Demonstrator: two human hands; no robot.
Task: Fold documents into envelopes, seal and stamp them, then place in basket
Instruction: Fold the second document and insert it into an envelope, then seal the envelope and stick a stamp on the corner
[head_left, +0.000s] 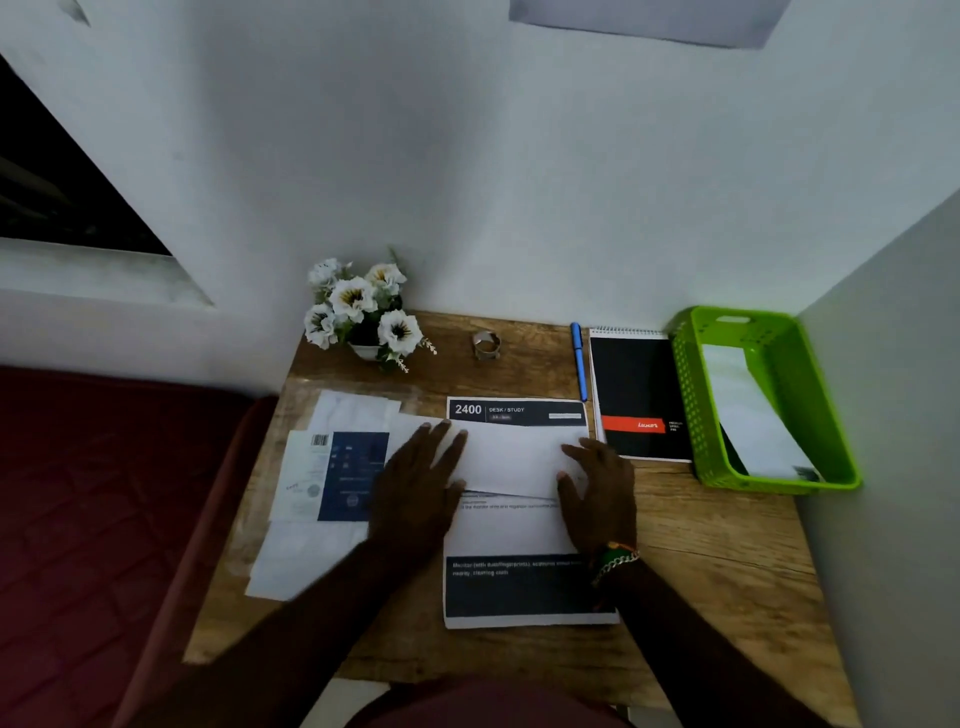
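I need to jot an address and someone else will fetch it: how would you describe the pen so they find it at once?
Look at the wooden desk, along its far edge by the white wall. Left of the green basket lies a black spiral notebook, and the pen lies right beside the notebook's left edge. It is the only slim blue stick there, pointing towards the wall.

Single head-worn view, wide-angle, looking forward and steeply down onto wooden desk (727, 545) from close above; facing the white wall (519, 182) behind.
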